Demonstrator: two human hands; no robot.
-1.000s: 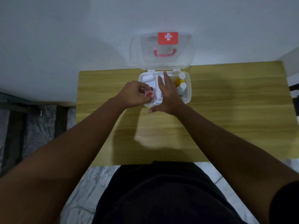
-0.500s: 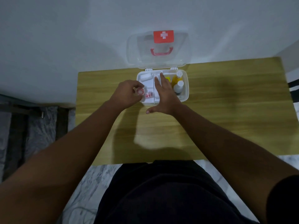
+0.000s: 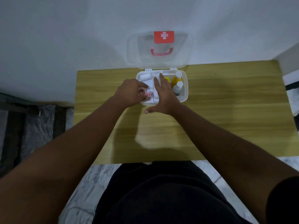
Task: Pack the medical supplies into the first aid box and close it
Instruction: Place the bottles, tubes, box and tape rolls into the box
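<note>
A white first aid box (image 3: 185, 92) stands open at the table's far edge. Its clear lid (image 3: 159, 50), with a red cross label and red handle, leans back against the wall. Inside lie a white bandage roll (image 3: 145, 77), a yellow packet (image 3: 167, 80) and white-capped bottles (image 3: 178, 86). My left hand (image 3: 131, 92) is over the box's left compartment, fingers pinching a small clear round item (image 3: 142, 92) beside a small red-and-clear piece (image 3: 148, 94). My right hand (image 3: 163, 94) lies flat on the box's middle, fingers spread, thumb over the near rim.
The wooden table (image 3: 226, 113) stretches wide to the right and towards me. A white wall rises directly behind the box. Left of the table lies dark floor with a grey rug (image 3: 32, 126). A pale object (image 3: 292, 81) shows at the right edge.
My left hand has reached further into the left compartment with the small clear item. The red-and-clear piece now lies in the box. My right hand has stayed flat on the box.
</note>
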